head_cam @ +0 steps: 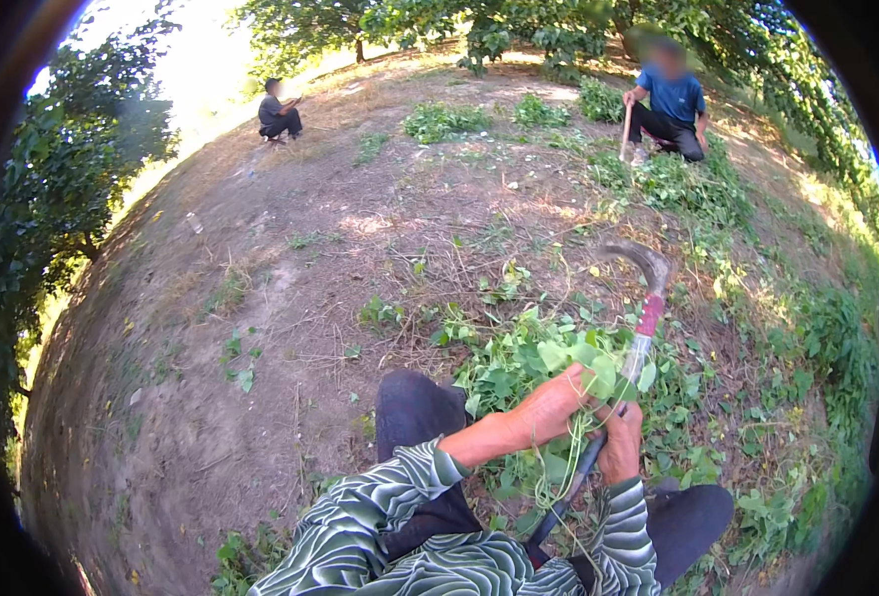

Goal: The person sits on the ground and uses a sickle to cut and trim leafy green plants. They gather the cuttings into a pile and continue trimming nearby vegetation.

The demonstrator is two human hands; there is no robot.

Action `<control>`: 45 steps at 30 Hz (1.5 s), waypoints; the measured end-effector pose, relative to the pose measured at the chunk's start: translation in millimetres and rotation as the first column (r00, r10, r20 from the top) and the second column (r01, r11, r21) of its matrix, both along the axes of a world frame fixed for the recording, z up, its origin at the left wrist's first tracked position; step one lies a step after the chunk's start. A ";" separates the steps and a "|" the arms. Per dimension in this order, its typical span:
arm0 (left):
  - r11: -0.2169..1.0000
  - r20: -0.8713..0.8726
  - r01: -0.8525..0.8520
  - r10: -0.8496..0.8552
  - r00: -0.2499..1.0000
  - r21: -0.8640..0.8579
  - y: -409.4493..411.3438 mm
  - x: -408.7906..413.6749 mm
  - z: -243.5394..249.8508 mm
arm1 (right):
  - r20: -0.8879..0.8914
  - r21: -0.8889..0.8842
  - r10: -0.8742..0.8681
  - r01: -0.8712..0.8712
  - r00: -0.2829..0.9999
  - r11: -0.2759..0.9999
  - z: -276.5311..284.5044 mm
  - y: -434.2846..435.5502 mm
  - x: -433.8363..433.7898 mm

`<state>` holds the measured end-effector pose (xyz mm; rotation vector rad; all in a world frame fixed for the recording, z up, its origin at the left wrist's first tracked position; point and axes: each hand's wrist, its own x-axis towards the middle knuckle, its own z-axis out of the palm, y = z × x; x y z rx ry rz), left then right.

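Observation:
My left hand [555,406] is closed on a bunch of leafy green vines [596,372], whose thin stems hang down below the fingers. Right beside it, my right hand [622,439] has its fingers closed at the vine stems, against the shaft of a hooked sickle [639,354]. Whether it also grips the shaft is partly hidden. The dark handle [570,484] slants down towards my lap. A red wrapped band [649,314] joins the shaft to the curved, worn blade [652,264], which points up and away, its tip to the left. More vines [503,365] lie heaped under my hands.
A person in a blue shirt [670,100] squats at the far right, holding a wooden-handled tool [626,130] among vines. Another person [279,112] sits farther off at left. Bare soil [208,417] spreads left; low greenery [834,350] covers the right. Trees [67,194] border the ground.

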<state>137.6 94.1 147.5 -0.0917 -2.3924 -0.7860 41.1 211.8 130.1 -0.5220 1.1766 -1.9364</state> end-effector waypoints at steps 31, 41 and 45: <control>0.336 0.293 -0.198 -0.261 0.920 0.921 40.2 34.4 -52.0 | -0.349 -0.121 -0.333 0.310 0.876 0.943 -33.5 8.3 0.0; 0.294 0.322 -0.265 -0.166 0.932 0.918 29.5 33.0 -55.3 | -0.290 -0.048 -0.272 0.270 0.917 0.962 -23.3 18.0 -2.9; 0.516 0.315 -0.230 -0.081 0.946 0.825 8.9 33.9 -34.5 | -0.370 0.034 -0.279 0.313 0.886 0.949 -30.0 20.5 -5.5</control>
